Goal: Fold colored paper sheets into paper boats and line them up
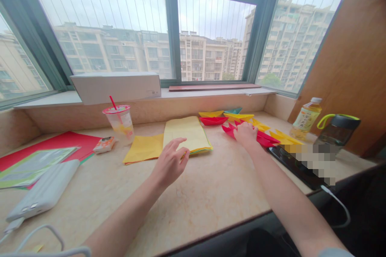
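The right hand lay over the red paper boats on the right part of the bench, in front of yellow boats and near a black device; whether it gripped or merely touched them could not be told. The left hand was empty, fingers loosely curled, at the near edge of the yellow paper sheets. Good handling here called for light fingertip pressure along the folds, sparing the hulls and neighbouring boats. The red boats appeared vivid and sharply creased, with pointed ends, their middle portion hidden by the hand.
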`<state>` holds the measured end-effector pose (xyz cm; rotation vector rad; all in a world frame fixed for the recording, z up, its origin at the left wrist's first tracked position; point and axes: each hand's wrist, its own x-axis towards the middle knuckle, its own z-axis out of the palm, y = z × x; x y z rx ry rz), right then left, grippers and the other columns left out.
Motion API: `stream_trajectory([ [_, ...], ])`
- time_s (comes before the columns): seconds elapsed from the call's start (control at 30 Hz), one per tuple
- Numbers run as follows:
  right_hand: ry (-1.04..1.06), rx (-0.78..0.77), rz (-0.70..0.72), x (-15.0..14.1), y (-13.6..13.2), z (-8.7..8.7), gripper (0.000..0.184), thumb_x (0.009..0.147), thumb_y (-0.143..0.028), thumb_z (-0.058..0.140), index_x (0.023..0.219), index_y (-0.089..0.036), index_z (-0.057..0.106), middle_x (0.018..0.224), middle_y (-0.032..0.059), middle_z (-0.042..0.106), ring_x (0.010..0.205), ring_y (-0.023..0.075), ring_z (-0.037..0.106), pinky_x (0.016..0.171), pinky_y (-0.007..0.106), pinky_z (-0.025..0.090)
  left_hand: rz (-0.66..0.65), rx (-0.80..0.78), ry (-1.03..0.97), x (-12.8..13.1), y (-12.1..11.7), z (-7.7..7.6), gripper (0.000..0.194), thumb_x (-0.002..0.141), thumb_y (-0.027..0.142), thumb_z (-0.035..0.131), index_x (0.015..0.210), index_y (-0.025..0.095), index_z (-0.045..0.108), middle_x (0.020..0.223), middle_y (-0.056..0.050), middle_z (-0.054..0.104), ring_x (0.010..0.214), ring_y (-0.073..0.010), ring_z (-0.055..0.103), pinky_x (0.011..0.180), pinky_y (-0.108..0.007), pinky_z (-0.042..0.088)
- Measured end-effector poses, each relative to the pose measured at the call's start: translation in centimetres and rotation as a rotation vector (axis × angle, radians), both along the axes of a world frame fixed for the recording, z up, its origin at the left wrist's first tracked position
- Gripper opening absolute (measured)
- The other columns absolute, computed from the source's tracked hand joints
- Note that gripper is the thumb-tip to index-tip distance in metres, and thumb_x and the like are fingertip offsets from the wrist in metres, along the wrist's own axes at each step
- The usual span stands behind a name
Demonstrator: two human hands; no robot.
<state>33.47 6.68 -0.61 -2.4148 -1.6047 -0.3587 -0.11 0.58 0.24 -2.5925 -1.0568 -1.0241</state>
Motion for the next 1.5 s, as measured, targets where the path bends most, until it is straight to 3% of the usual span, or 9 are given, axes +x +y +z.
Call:
stream_trajectory([
  [0.17,0.001,-0.069,0.102,-0.6,-0.9,0.2,0.035,0.092,-0.037,0.05,0.115,-0.017,0.068,0.125,0.0177,0.058,0.116,0.0323,0.049,0.097,0.05,0.034,0.004,-0.006,0.009,-0.1,0.1,-0.1,0.02,0.093,0.021,0.05,0.086,0.017,0.068,0.126,-0.012,0.059,0.116,-0.026,0.055,0.101,-0.046,0.046],
  [0.3,0.005,-0.114,0.119,-1.0,-1.2,0.1,0.036,0.092,-0.041,0.054,0.112,-0.016,0.069,0.123,0.019,0.058,0.117,0.0342,0.049,0.096,0.051,0.034,0.0,-0.013,-0.001,-0.1,0.2,-0.1,0.019,0.092,0.021,0.051,0.084,0.018,0.068,0.124,-0.012,0.061,0.114,-0.026,0.057,0.099,-0.046,0.048],
  [0.5,0.002,-0.138,0.099,-1.0,-0.7,-0.2,0.034,0.096,-0.032,0.046,0.112,-0.013,0.069,0.121,0.0212,0.06,0.116,0.033,0.052,0.093,0.046,0.039,-0.015,-0.011,-0.019,0.0,0.2,-0.1,0.018,0.091,0.019,0.052,0.083,0.018,0.068,0.121,-0.011,0.063,0.112,-0.0253,0.058,0.098,-0.046,0.048],
  [0.67,-0.02,-0.103,0.098,-1.2,-0.3,-0.4,0.036,0.097,-0.025,0.038,0.112,-0.01,0.068,0.118,0.0211,0.062,0.111,0.0314,0.056,0.09,0.043,0.041,-0.015,-0.012,-0.009,0.1,0.2,-0.1,0.018,0.091,0.02,0.052,0.083,0.018,0.067,0.12,-0.011,0.063,0.113,-0.0255,0.058,0.099,-0.046,0.048],
  [1.03,-0.008,-0.025,0.135,-1.4,0.1,-0.7,0.033,0.096,-0.036,0.047,0.111,-0.017,0.069,0.115,0.0163,0.064,0.109,0.0297,0.057,0.092,0.042,0.041,-0.003,-0.033,0.012,0.0,0.1,0.0,0.019,0.092,0.021,0.051,0.081,0.018,0.067,0.118,-0.011,0.066,0.113,-0.0255,0.058,0.101,-0.046,0.047],
  [1.23,0.046,0.065,0.196,-1.7,-0.8,-0.3,0.04,0.096,-0.045,0.043,0.113,-0.018,0.068,0.117,0.0161,0.062,0.111,0.0323,0.054,0.093,0.047,0.038,0.013,-0.034,0.002,-0.2,0.6,-0.1,0.019,0.093,0.023,0.05,0.09,0.019,0.068,0.113,-0.01,0.068,0.108,-0.0245,0.061,0.097,-0.044,0.049],
  [1.33,0.085,0.098,0.285,-2.4,-1.2,0.1,0.036,0.098,-0.038,0.04,0.111,-0.019,0.069,0.117,0.014,0.063,0.111,0.0294,0.055,0.095,0.042,0.038,0.095,-0.044,0.001,-1.1,1.6,-0.2,0.022,0.095,0.024,0.046,0.094,0.018,0.068,0.11,-0.01,0.069,0.105,-0.0237,0.063,0.096,-0.041,0.049],
  [1.5,0.156,0.134,0.518,-4.9,-1.8,-0.1,0.032,0.098,-0.03,0.043,0.107,-0.02,0.071,0.116,0.0094,0.066,0.109,0.0237,0.058,0.094,0.033,0.041,0.481,-0.202,0.158,-4.2,3.6,-0.5,0.032,0.094,0.014,0.036,0.103,0.016,0.067,0.104,-0.013,0.07,0.105,-0.0235,0.063,0.094,-0.035,0.047],
])
